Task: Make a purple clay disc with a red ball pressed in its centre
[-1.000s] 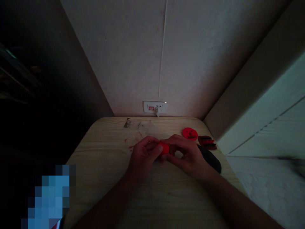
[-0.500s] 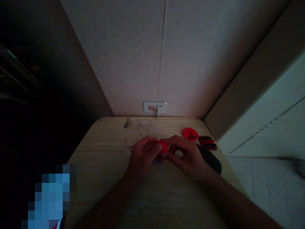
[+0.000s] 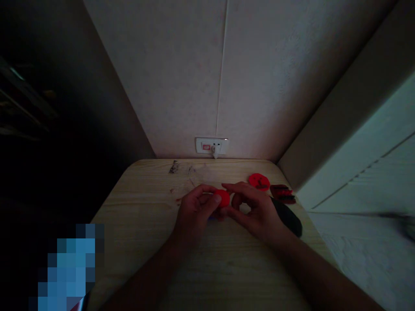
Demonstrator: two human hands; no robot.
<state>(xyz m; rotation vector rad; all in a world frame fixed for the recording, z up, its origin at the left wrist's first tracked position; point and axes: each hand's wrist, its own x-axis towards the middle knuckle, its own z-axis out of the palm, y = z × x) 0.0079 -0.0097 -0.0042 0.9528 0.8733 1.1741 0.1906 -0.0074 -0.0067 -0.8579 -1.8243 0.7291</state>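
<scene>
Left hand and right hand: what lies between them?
In the head view, a small round red clay-like piece lies between the left hand and the right hand, with the left thumb resting on it.

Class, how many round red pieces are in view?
2: a red round piece in the left hand; a red disc with dark marks far right on the pale wooden table. More may be hidden.

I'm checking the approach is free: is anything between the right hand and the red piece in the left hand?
Nothing visible blocks the right hand, which is close at the right of the red piece. The left hand has its thumb over the piece's left side, leaving the right side exposed.
</scene>
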